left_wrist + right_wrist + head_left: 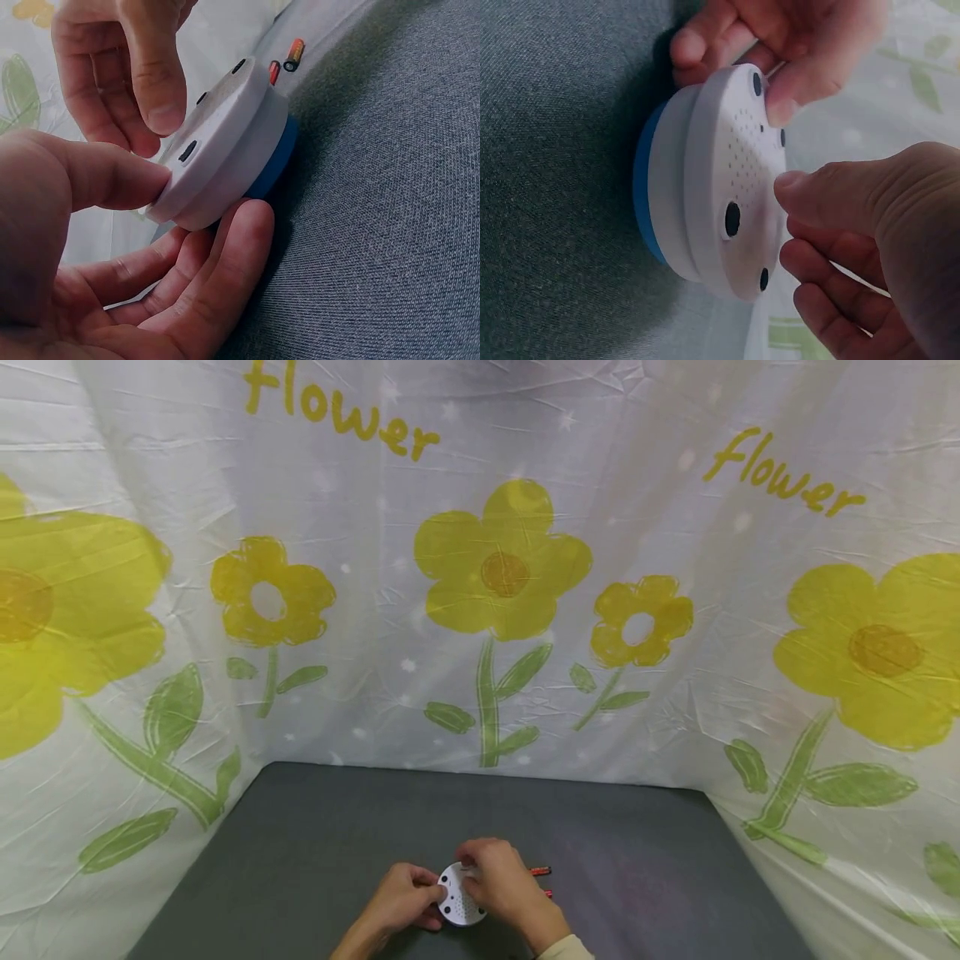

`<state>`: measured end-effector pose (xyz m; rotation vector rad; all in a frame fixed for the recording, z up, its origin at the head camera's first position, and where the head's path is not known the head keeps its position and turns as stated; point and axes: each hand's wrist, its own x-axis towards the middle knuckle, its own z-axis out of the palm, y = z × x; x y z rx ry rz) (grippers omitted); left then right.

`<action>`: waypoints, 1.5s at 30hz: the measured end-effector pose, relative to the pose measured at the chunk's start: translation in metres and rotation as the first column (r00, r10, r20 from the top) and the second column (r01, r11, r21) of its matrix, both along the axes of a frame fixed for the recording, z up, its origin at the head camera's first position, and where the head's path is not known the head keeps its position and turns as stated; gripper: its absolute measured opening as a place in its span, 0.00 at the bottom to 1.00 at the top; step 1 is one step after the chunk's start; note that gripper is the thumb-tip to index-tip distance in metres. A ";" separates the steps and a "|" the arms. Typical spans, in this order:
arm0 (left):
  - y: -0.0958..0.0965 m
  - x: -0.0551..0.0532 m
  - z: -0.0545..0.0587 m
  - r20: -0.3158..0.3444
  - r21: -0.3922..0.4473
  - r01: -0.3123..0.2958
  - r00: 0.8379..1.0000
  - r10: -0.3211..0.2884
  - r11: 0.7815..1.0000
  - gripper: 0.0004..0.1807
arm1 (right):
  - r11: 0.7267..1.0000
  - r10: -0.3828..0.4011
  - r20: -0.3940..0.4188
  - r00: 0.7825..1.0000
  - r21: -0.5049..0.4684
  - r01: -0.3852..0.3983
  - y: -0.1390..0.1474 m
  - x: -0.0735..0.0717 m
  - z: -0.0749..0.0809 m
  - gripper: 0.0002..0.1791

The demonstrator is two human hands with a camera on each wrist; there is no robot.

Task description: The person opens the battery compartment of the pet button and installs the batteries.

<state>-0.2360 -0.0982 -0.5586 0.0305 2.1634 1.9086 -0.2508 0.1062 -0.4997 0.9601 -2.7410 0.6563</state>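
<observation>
A round white device (pixel 457 908) with small perforations and several black round feet on its upper face lies on the dark table. Its lower part is blue, as the left wrist view shows at the blue base (pixel 276 161). My left hand (pixel 402 897) grips the rim at the left, thumb on the upper face and fingers against the side. Over the right part of the face hovers my right hand (pixel 504 881), its fingers loosely bent. In the right wrist view the right thumb (pixel 825 196) is close to the perforated face; contact is unclear, and nothing shows between thumb and fingers.
Two red-and-black batteries, the farther battery (pixel 540 871) and the nearer battery (pixel 549 893), lie just right of the device, partly behind the right hand. A white curtain (pixel 360 610) with yellow flowers surrounds the grey table (pixel 337 810) at the back and sides.
</observation>
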 end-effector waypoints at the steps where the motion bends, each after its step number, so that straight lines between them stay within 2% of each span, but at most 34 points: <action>1: 0.000 0.000 0.000 -0.001 0.001 0.003 1.000 -0.003 1.000 0.14 | 1.000 0.001 -0.004 1.000 0.009 -0.001 -0.001 0.000 -0.001 0.15; 14: -0.001 0.000 -0.002 -0.009 0.038 0.027 1.000 -0.027 0.999 0.13 | 0.996 -0.014 -0.054 0.998 0.087 0.018 -0.006 -0.001 -0.003 0.14; 16: -0.001 0.000 -0.001 -0.010 0.037 0.027 1.000 -0.027 0.999 0.13 | 0.996 -0.002 -0.065 0.998 0.093 0.008 -0.006 -0.003 -0.006 0.14; 17: -0.001 0.001 0.000 -0.009 0.035 0.026 1.000 -0.026 0.999 0.13 | 0.997 0.020 -0.097 0.995 0.080 -0.012 -0.004 -0.008 -0.013 0.14; 19: -0.001 0.001 0.000 -0.009 0.029 0.023 1.000 -0.023 0.999 0.14 | 0.996 0.029 -0.100 0.995 0.090 -0.020 -0.004 -0.009 -0.014 0.14; 23: 0.000 0.003 0.002 -0.017 0.029 0.018 1.000 -0.018 0.999 0.14 | 0.993 0.023 -0.060 0.998 0.118 -0.016 -0.006 -0.008 -0.010 0.14; 24: 0.000 0.003 0.002 -0.020 0.030 0.018 1.000 -0.017 0.999 0.14 | 0.990 0.004 -0.022 1.000 0.142 0.000 -0.008 -0.004 -0.002 0.13; 27: 0.000 0.003 0.002 -0.022 0.031 0.015 1.000 -0.014 0.999 0.14 | 0.988 0.000 0.001 1.000 0.154 0.000 -0.008 -0.004 0.000 0.13; 45: 0.002 0.001 -0.002 -0.024 0.003 -0.007 1.000 0.007 1.000 0.13 | 0.993 -0.018 0.037 0.999 0.116 0.014 -0.009 -0.007 -0.001 0.14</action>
